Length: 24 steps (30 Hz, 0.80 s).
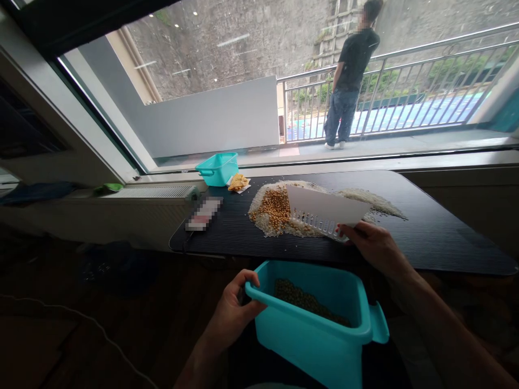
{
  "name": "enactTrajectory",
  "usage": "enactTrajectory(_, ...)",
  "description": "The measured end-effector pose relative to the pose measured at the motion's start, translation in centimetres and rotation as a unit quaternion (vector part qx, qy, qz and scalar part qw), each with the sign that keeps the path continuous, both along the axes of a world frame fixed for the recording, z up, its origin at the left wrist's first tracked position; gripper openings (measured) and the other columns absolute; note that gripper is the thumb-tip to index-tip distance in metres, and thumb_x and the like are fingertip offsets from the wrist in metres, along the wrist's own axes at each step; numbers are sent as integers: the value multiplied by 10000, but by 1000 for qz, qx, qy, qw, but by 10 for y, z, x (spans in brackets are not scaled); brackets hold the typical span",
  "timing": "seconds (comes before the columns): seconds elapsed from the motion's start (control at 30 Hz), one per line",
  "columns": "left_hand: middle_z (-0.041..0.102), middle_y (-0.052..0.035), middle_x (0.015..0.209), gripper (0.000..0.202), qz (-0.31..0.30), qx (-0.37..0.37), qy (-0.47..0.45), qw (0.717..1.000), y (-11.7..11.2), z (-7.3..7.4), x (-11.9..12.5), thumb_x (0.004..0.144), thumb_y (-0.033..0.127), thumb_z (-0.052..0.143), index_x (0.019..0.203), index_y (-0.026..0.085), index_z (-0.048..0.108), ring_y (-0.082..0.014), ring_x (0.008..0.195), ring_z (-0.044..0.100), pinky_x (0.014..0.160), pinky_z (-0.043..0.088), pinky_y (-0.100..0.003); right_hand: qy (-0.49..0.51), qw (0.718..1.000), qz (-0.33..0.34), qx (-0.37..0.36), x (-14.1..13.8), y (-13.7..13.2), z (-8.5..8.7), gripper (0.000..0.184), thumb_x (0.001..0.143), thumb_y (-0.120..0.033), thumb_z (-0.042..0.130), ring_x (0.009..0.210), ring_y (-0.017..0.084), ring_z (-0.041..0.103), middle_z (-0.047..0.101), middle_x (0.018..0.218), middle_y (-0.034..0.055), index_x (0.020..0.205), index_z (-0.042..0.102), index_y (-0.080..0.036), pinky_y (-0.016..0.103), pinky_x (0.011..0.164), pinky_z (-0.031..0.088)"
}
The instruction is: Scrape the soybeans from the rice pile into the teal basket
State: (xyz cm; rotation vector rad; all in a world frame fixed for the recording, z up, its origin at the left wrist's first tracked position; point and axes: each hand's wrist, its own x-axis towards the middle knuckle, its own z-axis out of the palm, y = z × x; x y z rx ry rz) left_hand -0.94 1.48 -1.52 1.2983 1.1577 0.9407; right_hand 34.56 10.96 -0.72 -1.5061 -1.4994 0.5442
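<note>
My left hand (235, 308) is closed on the left handle end of a turquoise plastic bin (308, 340), thumb outside the rim. Dark green grains, perhaps mung beans (304, 300), lie in the bottom of this bin. Above the table, my right hand (371, 243) grips the right end of a white plate with a row of slots (324, 208) along its lower edge. The plate slants over a pile of yellow beans (275, 208) ringed by white rice (263, 224). It hides part of the pile; whether it touches the grains I cannot tell.
The black table (438, 232) meets the window sill. More pale grains (373, 201) are spread to the right. A smaller turquoise basket (221, 170), a yellow crumpled item (238, 182) and a blurred flat object (204, 213) occupy the left. Outside the window stands a person (351, 70).
</note>
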Motion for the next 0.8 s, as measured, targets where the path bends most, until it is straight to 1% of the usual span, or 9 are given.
enactTrajectory(0.13,485,51,800,378,0,-3,-12,1000,-1,-3,1,797,469,881,901,215,621,-134,714,432,641,394,-222,51,999,5,-8,-7,-5,8,414,732,-667,724,584,209,695,758,659,29,686,757,-257,329,581,555)
enactTrajectory(0.2,484,51,800,382,-4,-12,-18,1000,-1,-5,1,794,468,884,915,218,622,-135,711,433,636,394,-222,81,997,-8,-7,-7,-10,13,434,693,-689,753,590,208,694,768,684,34,704,762,-256,346,602,584)
enactTrajectory(0.27,490,49,801,390,-11,-18,-22,1000,-1,-5,1,785,460,895,923,220,621,-141,725,442,649,404,-225,94,995,-25,-3,-5,-17,18,436,686,-687,777,605,206,697,777,711,38,737,776,-253,357,629,605)
enactTrajectory(0.37,487,47,803,400,-9,-19,-26,999,-2,-3,5,779,461,902,926,220,619,-147,745,443,670,413,-228,90,995,-43,-11,3,-30,24,436,690,-677,798,626,211,706,777,715,47,756,792,-246,360,647,613)
enactTrajectory(0.47,469,50,799,406,7,-15,-35,999,-3,0,9,772,470,903,913,219,617,-144,740,424,663,399,-227,83,995,-57,-25,7,-39,26,488,661,-724,808,624,228,713,772,698,55,743,792,-244,371,636,618)
enactTrajectory(0.67,469,48,788,407,8,-13,-34,999,-4,1,11,759,466,899,907,217,612,-145,729,422,646,392,-228,79,995,-43,-46,3,-47,29,570,602,-818,800,605,254,723,762,648,53,703,777,-257,391,615,627)
enactTrajectory(0.8,483,46,791,401,12,-18,-28,999,-5,1,10,767,464,895,920,218,617,-146,732,433,655,399,-231,82,994,-52,-47,4,-50,33,544,602,-790,816,600,254,723,763,646,60,677,771,-253,382,608,611)
